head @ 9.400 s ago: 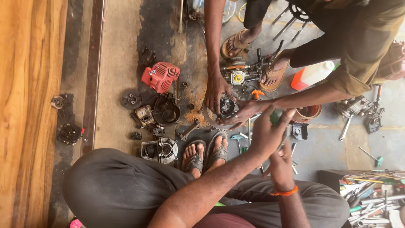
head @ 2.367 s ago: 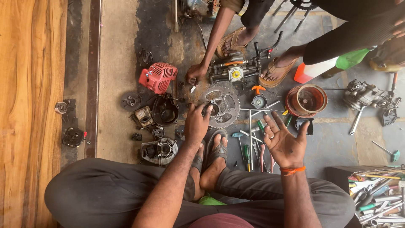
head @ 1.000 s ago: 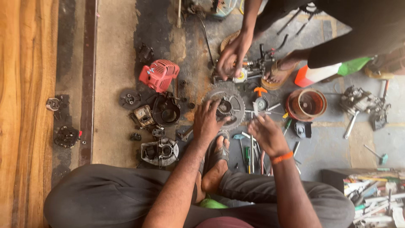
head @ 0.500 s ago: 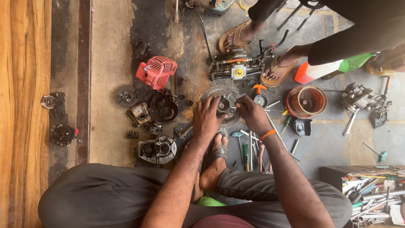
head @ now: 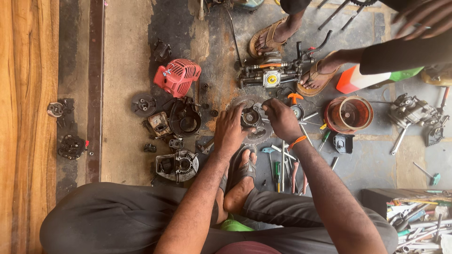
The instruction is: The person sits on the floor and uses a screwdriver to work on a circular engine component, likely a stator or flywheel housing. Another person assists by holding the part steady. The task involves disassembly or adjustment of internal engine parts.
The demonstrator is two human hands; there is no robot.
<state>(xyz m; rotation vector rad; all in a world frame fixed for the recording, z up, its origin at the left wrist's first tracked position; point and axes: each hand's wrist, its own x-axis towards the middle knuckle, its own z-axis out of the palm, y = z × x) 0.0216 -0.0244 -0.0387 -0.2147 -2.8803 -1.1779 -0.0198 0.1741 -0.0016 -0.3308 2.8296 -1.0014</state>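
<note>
Both hands are down on the same part: the left hand (head: 229,131) cups the near-left edge of a round, grey toothed metal flywheel (head: 252,123) with its dark hub, fingers curled around it, while the right hand (head: 281,120) closes on its right side, thumb and fingertips pinching at the hub. The flywheel lies flat on the oil-stained concrete floor (head: 127,70), just beyond the person's sandalled foot (head: 241,181) and directly under both palms, so hands and part are touching. Left of the flywheel sit a black round housing (head: 184,118) and a red ribbed plastic engine cover (head: 177,76); beyond it stands a small grey engine block with a yellow centre (head: 272,75), braced between another person's sandalled feet. Right of the flywheel lie loose screwdrivers and pliers (head: 282,164) and an orange-brown round pot (head: 349,113). To my eye the risk is a slip: greasy fingers on sharp teeth could get nicked, or the hub could jerk loose and knock small parts among the scattered tools.
</note>
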